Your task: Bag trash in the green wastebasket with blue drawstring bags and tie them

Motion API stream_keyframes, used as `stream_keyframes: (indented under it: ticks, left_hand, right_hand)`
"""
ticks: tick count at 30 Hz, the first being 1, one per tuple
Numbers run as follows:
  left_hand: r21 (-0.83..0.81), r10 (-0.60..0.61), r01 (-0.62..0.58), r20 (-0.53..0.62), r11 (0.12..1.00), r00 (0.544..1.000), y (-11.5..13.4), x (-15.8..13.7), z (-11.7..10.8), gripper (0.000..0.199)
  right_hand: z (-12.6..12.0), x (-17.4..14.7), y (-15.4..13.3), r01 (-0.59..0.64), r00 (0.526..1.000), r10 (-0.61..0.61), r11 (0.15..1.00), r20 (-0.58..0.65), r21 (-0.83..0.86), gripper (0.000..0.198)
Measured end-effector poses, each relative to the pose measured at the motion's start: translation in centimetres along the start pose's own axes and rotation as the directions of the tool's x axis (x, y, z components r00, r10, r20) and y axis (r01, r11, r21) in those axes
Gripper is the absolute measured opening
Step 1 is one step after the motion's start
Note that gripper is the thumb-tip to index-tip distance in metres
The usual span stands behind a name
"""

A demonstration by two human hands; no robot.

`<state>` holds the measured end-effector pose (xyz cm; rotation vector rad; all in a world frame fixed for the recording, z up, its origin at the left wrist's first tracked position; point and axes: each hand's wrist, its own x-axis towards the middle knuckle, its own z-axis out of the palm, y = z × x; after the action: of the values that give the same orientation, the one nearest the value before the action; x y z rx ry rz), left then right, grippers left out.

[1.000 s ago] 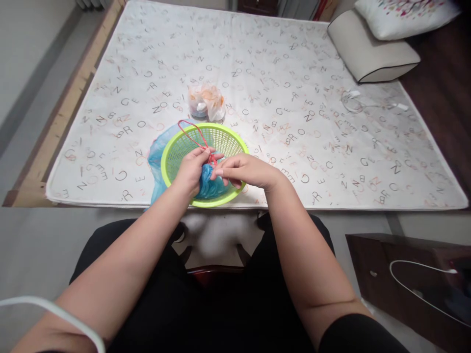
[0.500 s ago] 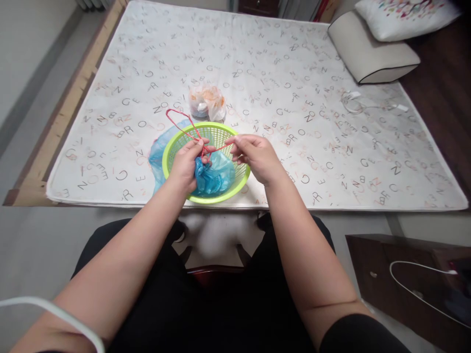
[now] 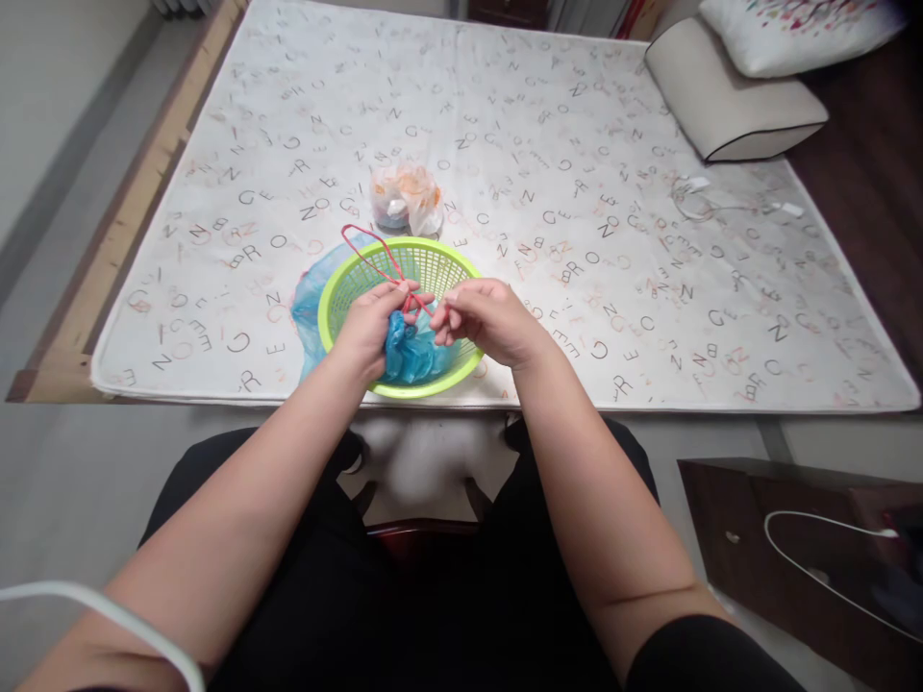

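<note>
My left hand (image 3: pixel 373 327) is closed on the gathered neck of a blue plastic bag (image 3: pixel 412 359) and pinches a red string (image 3: pixel 375 252) beside it. A loop of the string stands up to the left, over the rim of a green basket (image 3: pixel 474 258). My right hand (image 3: pixel 483 317) is closed too, with its thumb and fingertips on the string's other end, over the basket's right side. Part of the blue bag hangs inside the basket. Another pale blue plastic sheet (image 3: pixel 307 306) lies under and left of the basket; whether it joins the bag is hidden.
Behind the basket sits a white-and-orange plastic bag (image 3: pixel 408 199) with things inside. The basket stands near the front edge of a letter-print mattress (image 3: pixel 548 173). A white cable (image 3: pixel 696 202), a beige cushion (image 3: pixel 732 96) and a white pillow (image 3: pixel 800 34) lie at the right.
My right hand has come in left and slightly down, closer to my left hand. The stretch of string between the hands is shorter, and its loop has swung a little to the right.
</note>
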<state>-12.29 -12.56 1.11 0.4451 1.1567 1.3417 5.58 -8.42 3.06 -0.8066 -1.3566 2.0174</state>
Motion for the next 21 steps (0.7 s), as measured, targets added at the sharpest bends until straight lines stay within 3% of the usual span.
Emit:
stream_keyframes:
  ticks: [2, 5, 12, 21]
  left_hand:
    - [-0.033, -0.038, 0.037, -0.014, 0.999, 0.999, 0.2, 0.0, -0.1, 0.013]
    - [-0.062, -0.062, 0.061, -0.013, 0.996, 0.998, 0.4, -0.1, -0.1, 0.014]
    - [-0.091, -0.025, 0.034, 0.102, 0.995, 0.994, 0.7, -0.8, 0.5, 0.015]
    - [-0.104, -0.017, 0.032, 0.141, 0.994, 0.990, 0.5, -1.1, 0.9, 0.021]
  right_hand:
    - [0.0, 0.1, 0.3, -0.085, 0.995, 0.087, 0.996, 0.042, -0.040, 0.039]
    - [0.1, 0.4, 0.7, -0.158, 0.987, 0.159, 0.985, 0.000, -0.075, 0.037]
    - [0.9, 0.6, 0.8, -0.140, 0.989, 0.138, 0.990, -0.052, -0.025, 0.045]
    - [0.9, 0.3, 0.6, -0.122, 0.992, 0.122, 0.988, -0.008, -0.096, 0.031]
